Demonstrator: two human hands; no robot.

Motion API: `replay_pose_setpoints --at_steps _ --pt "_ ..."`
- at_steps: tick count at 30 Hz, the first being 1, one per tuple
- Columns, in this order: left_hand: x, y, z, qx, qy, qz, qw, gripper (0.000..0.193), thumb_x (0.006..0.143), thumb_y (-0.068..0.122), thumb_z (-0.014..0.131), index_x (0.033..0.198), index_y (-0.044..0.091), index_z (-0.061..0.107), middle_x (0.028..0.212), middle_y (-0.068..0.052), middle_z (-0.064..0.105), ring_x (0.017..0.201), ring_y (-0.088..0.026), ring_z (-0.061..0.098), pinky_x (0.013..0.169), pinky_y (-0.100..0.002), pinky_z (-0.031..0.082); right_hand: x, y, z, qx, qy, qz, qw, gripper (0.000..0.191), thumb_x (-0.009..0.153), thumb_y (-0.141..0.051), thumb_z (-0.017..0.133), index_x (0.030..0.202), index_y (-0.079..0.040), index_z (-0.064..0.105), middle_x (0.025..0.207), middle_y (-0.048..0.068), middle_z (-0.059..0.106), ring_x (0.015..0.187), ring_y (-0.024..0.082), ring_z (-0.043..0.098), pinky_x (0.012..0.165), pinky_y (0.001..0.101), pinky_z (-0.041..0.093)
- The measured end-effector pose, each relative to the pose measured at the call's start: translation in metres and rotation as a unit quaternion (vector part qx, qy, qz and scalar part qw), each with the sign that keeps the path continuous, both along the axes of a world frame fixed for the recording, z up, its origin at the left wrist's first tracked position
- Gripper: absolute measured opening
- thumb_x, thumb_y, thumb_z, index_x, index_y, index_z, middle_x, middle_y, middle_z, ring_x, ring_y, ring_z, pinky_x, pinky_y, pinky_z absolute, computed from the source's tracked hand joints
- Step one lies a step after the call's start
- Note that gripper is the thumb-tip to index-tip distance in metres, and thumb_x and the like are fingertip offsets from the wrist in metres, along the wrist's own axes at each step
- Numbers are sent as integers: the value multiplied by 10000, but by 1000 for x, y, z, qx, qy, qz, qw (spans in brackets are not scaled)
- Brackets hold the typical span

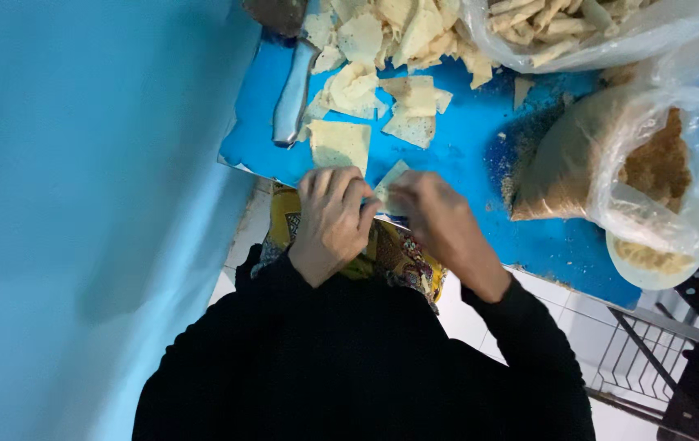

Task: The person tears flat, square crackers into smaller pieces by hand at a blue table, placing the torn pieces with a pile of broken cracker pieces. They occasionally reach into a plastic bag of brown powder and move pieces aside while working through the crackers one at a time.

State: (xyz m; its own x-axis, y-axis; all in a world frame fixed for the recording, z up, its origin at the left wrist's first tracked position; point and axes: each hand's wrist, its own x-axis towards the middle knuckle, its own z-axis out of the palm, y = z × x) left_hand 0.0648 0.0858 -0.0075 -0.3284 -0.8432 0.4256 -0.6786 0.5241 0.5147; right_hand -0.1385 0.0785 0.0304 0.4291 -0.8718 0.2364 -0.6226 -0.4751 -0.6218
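Head view: left hand [331, 219] and right hand [439, 222] pinch a thin pale dough square [388, 186] at the blue counter's [463, 155] near edge; fold evenly, light grip.

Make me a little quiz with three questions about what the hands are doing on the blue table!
1. True or false: both hands hold one pale dough piece.
2. Where does the knife lie? A) in the right hand B) on the table C) in a bag
3. Fill in: the clear bag beside the right hand holds brown ____.

Key: 1 true: left hand and right hand pinch it. 2 B. 3 crumbs.
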Motion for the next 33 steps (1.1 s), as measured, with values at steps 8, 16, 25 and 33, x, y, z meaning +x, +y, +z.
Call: replay_pose_setpoints --at_steps 8,16,25,33 --pt "1 1 3 -20 0 10 1000 167 947 170 768 989 86 630 1110 -67 574 1102 -263 539 998 -518 329 -8 25 -9 -139 88 -60 985 377 866 58 693 1210 -17 559 1148 173 691 1052 361 674 880 460 557" --pt "-3 4 1 -7 14 -11 1000 151 1016 158 734 1052 95 602 996 -24 651 923 -239 585 880 -430 388 -14 21 -17 -30 74 -130 988 329 918 116 615 1220 39 507 1028 221 621 970 415 608 812 485 509" --pt "-3 9 -2 7 56 -120 991 244 1007 93 663 1232 15 608 1196 -105 689 1110 -279 630 988 -443 464 -14 17 -11 -2 121 -127 984 272 958 64 638 1208 61 529 948 226 600 921 412 596 773 503 490" --pt "-1 1 -13 -1 -3 -149 989 293 940 23 629 1231 14 661 1258 -103 658 1158 -265 605 1027 -436 467 -14 12 0 12 97 -88 991 340 941 89 586 1266 64 489 975 247 601 897 420 615 766 507 501"
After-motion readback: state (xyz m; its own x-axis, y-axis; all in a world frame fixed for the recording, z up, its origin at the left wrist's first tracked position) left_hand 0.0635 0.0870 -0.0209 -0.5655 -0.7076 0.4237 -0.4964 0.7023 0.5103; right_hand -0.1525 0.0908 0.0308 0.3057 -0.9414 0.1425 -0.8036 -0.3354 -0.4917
